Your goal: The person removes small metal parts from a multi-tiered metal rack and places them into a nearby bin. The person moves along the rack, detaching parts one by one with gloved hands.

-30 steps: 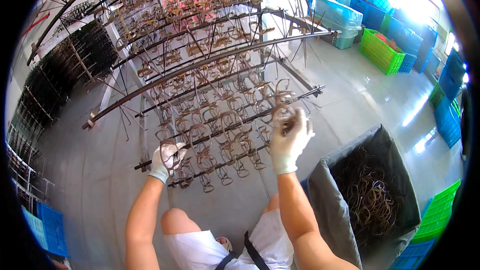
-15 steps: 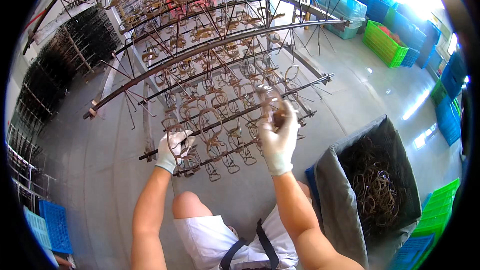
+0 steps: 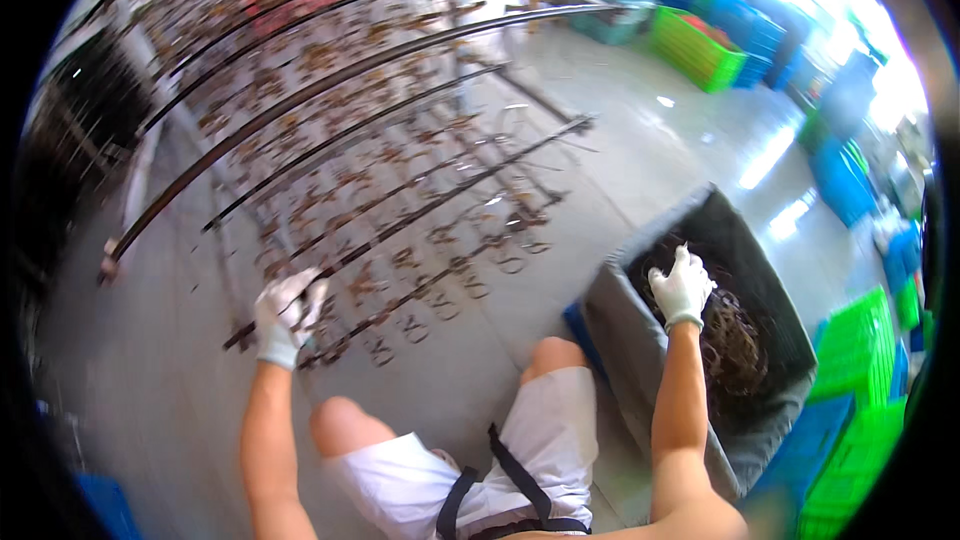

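My gloved left hand (image 3: 287, 318) is at the near left end of a dark metal rack bar (image 3: 425, 215), its fingers curled beside the hanging brown pieces; blur hides what is in its grip. Rows of thin brown loop-shaped frames (image 3: 472, 282) hang from the rack. My gloved right hand (image 3: 682, 290) is over the grey-lined bin (image 3: 640, 355) on my right, with its fingers apart and no piece visible in them. A heap of similar brown looped frames (image 3: 735, 345) lies inside the bin, partly hidden by my hand and arm.
A long curved dark bar (image 3: 330, 90) crosses the rack above the lower rows. Green crates (image 3: 860, 345) stand beyond the bin at the right. Another green crate (image 3: 690, 48) and blue crates (image 3: 770, 45) stand farther back on the grey floor.
My right hand has swung from the rack to over the bin at the right; the brown frames it carried no longer show in it. My left hand stays at the rack. The view has turned right.
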### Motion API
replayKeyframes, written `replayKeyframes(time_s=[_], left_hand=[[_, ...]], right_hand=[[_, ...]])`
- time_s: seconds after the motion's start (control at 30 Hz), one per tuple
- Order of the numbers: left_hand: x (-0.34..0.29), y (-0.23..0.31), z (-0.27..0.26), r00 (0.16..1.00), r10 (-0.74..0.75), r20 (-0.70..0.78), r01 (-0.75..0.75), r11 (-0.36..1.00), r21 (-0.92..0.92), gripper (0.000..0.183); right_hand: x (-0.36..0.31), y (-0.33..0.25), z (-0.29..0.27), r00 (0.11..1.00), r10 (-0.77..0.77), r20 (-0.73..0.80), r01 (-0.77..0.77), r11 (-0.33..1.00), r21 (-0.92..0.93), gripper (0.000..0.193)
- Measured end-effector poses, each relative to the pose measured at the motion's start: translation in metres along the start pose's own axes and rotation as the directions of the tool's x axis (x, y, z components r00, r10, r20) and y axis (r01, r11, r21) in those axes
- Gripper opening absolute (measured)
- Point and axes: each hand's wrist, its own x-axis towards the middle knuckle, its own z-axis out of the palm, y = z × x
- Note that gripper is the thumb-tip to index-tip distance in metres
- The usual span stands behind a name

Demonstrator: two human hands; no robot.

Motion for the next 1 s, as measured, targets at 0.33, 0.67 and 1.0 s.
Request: replayKeyframes(time_s=[0.33, 0.67, 1.0], left_hand=[[-0.012, -0.011, 0.006, 0.975, -0.213, 0.060, 0.221, 0.947, -0.234, 0.008], [-0.005, 0.000, -0.005, 0.980, -0.179, 0.085, 0.179, 0.984, 0.009, 0.022], [-0.010, 0.023, -0.016, 0.544, -0.509, 0.667, 0.455, -0.489, -0.744, 0.041]], right_hand=[[-0.170, -0.317, -0.111, 0.809, -0.461, -0.366, 0.543, 0.347, 0.764, 0.051], [-0.143, -0.314, -0.110, 0.868, -0.228, -0.442, 0.495, 0.321, 0.807, 0.045], [-0.249, -0.363, -0.128, 0.790, -0.526, -0.315, 0.491, 0.235, 0.839, 0.067]])
